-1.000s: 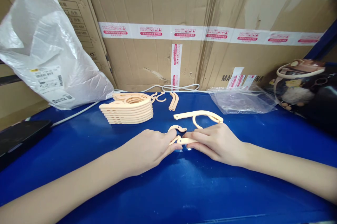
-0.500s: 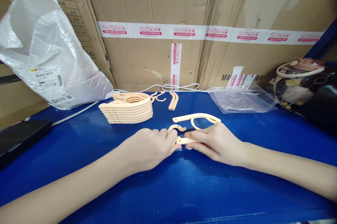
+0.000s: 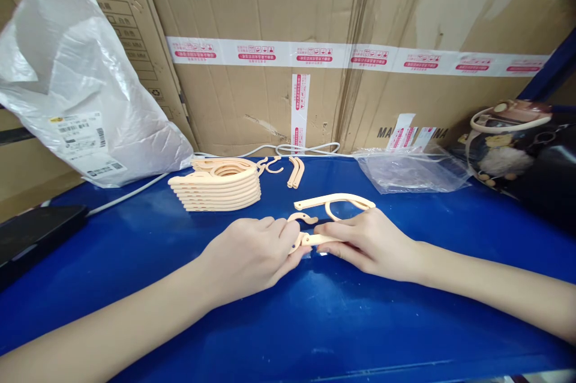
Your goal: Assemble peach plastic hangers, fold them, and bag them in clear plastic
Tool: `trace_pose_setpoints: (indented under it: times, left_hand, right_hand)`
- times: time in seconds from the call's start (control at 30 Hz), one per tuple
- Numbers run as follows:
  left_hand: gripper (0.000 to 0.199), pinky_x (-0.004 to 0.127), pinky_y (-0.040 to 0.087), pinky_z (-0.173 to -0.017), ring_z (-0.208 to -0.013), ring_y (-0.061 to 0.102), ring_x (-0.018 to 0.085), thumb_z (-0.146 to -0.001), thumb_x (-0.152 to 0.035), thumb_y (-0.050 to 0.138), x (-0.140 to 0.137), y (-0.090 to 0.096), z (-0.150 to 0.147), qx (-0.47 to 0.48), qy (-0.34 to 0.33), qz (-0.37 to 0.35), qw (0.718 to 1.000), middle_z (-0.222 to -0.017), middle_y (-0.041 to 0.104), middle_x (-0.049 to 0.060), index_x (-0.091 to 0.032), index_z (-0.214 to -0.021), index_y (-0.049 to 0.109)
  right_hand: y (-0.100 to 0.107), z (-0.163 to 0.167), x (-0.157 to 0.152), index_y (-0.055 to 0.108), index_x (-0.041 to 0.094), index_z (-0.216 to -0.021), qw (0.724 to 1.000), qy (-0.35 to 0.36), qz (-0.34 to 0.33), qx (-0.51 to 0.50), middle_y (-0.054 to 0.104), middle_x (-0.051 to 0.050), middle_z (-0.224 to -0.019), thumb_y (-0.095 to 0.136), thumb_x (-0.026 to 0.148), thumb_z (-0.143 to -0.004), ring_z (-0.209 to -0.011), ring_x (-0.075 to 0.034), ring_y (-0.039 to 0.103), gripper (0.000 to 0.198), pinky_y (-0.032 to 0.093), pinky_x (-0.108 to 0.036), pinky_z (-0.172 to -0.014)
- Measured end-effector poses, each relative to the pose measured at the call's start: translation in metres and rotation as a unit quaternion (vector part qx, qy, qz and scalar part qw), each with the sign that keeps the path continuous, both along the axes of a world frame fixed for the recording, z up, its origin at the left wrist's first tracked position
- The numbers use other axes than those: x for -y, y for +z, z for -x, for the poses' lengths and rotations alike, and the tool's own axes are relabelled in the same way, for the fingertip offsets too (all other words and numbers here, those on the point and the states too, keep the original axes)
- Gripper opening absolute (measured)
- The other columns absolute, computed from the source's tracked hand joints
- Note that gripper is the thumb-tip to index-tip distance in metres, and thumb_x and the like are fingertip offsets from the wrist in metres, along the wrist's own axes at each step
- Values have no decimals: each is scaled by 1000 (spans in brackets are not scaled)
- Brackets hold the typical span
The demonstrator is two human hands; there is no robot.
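My left hand [image 3: 258, 257] is closed in a pinch round a small curved cream plastic piece [image 3: 297, 243], mostly covered by the fingers. My right hand [image 3: 366, 245] grips a cream hanger arm [image 3: 319, 239], whose end with a round hole meets that curved piece. A cream hanger hook [image 3: 302, 217] curves out just behind my left fingertips; whether it belongs to the held piece I cannot tell. Behind my right hand lies another hanger arm [image 3: 335, 197] with a looped part below it, partly hidden by the knuckles.
Several stacked cream hanger arms [image 3: 216, 191] stand back left on the blue table [image 3: 288, 335]. Beside them lie loose hooks [image 3: 271, 165] and short curved bars [image 3: 295, 172]. A clear plastic bag [image 3: 409, 170], a white parcel bag [image 3: 90, 89], a black device [image 3: 40, 233] and cardboard boxes [image 3: 252, 5] surround these.
Both hands keep their grips in nearly the same place. The curved piece at my left fingertips shows slightly more now; otherwise the view has only shifted a little.
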State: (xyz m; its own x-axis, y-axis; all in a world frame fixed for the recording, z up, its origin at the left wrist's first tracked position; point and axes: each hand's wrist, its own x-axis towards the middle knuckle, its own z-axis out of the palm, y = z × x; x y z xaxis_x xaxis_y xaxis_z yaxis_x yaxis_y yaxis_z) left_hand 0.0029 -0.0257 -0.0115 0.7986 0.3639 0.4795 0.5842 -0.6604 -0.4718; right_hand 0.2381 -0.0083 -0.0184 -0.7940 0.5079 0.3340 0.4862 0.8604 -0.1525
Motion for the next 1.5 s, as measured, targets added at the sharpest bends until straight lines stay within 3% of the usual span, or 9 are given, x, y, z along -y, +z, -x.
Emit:
trace_pose_setpoints:
  times: [0.2, 0.53, 1.2, 1.3, 1.5]
  left_hand:
    - [40, 28, 27, -45, -46, 53, 13, -102, -32, 30, -1, -1, 0, 19, -4, 33, 999, -54, 53, -2, -19, -69, 49]
    - [36, 28, 28, -44, -45, 54, 13, -100, -31, 35, -1, -2, -1, 27, -20, 24, 999, -53, 53, -2, -19, -70, 51]
    - [35, 28, 28, -45, -44, 50, 11, -99, -23, 34, -1, 0, -1, 44, -54, 2, 998, -53, 49, -4, -19, -66, 45]
    - [36, 29, 27, -44, -45, 51, 12, -99, -26, 33, -2, 0, 1, 36, -64, 39, 997, -54, 51, -4, -19, -67, 46]
    - [26, 26, 31, -48, -51, 53, 12, -98, -30, 38, -3, 1, 1, 17, -91, 203, 975, -62, 56, -4, -18, -76, 48]
  right_hand:
    - [-1, 0, 1, 64, 17, -110, 1000, -1, -5, 10, 72, -4, -82, 38, 33, -101, -63, -12, 65, 32, 42, -23, -58]
    - [-1, 0, 2, 66, 17, -103, 1000, 6, 3, 3, 72, -5, -85, 35, 36, -102, -63, -12, 64, 36, 41, -23, -58]
    - [-2, -1, 2, 65, 19, -107, 1000, 8, 1, -2, 71, -3, -85, 40, 32, -100, -62, -12, 62, 29, 40, -23, -57]
    - [-2, -1, 2, 65, 19, -107, 1000, 13, -9, 5, 71, -3, -83, 37, 34, -101, -62, -13, 62, 32, 41, -24, -57]
    - [-1, 2, 4, 64, 16, -106, 993, 55, -96, 32, 68, -2, -73, 32, 34, -103, -57, -13, 60, 37, 38, -26, -53]
